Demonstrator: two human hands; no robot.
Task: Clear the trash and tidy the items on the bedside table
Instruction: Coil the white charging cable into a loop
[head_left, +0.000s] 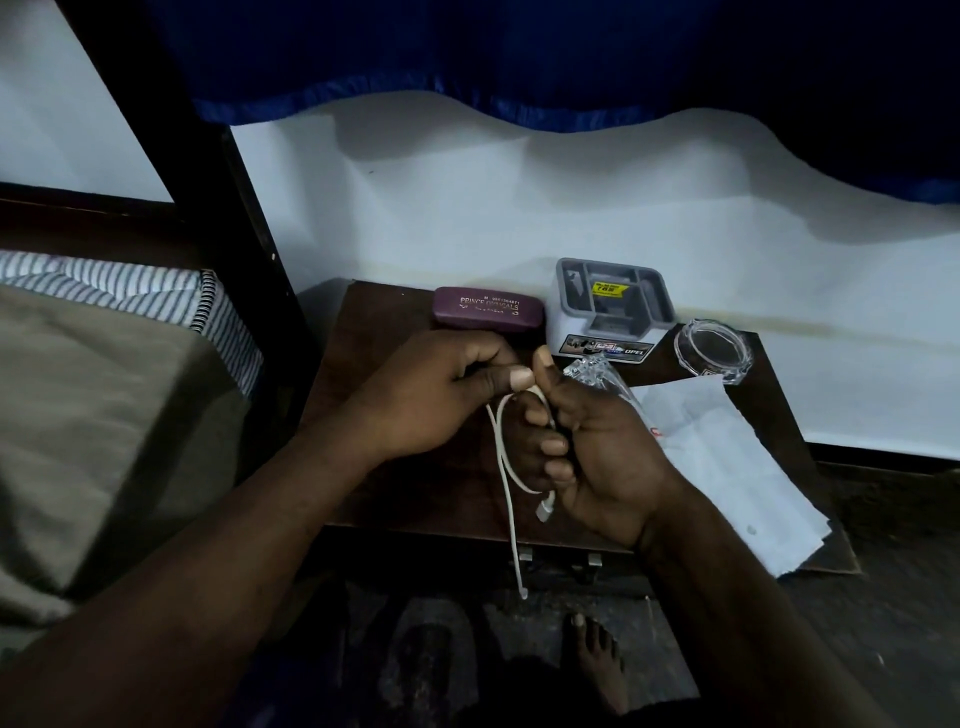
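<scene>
Above the dark wooden bedside table (395, 467), both my hands grip a white charging cable (506, 467). My left hand (441, 389) pinches the cable's upper bend between thumb and fingers. My right hand (587, 447) is closed around a loop of it. One end with a white plug hangs beside my right palm, and the other end dangles below the table's front edge. A purple spectacle case (488, 307) lies at the back of the table. A crumpled clear plastic wrapper (592, 370) shows behind my right thumb.
A grey and white organiser box (613, 306) stands at the back, with a clear round glass dish (712, 349) to its right. White paper sheets (727, 457) cover the table's right side. A bed (104, 395) adjoins on the left. My bare foot (597, 654) rests on the floor.
</scene>
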